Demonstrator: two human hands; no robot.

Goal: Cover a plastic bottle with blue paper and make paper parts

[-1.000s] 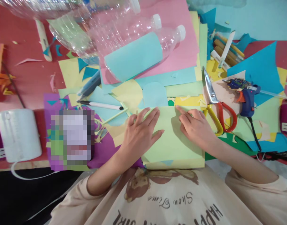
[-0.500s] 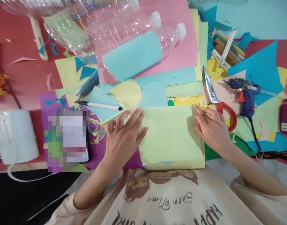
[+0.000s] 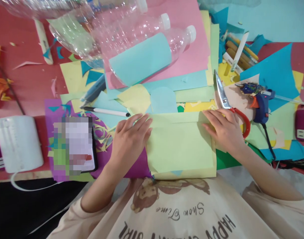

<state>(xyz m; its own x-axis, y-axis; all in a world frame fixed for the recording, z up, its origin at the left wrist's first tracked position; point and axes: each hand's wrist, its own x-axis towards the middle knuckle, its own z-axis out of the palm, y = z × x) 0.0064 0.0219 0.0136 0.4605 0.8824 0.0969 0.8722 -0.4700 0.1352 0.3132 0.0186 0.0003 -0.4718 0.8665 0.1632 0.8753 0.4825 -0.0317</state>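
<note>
Careful, the fold could slip

Maybe the light green paper (image 3: pixel 180 146) slides crooked if one hand lets go. It lies in front of the person on other sheets. The left hand (image 3: pixel 128 141) lies flat, fingers spread, on its left edge. The right hand (image 3: pixel 225 129) presses flat on the top right corner, beside the scissors (image 3: pixel 227 101).

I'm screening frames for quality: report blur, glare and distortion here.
Head view: a pixelated block hides something left of the left hand; glare streaks the clear bottles; wide-angle bending at the edges; right hand and light green paper fairly sharp, shadows soft.
</note>
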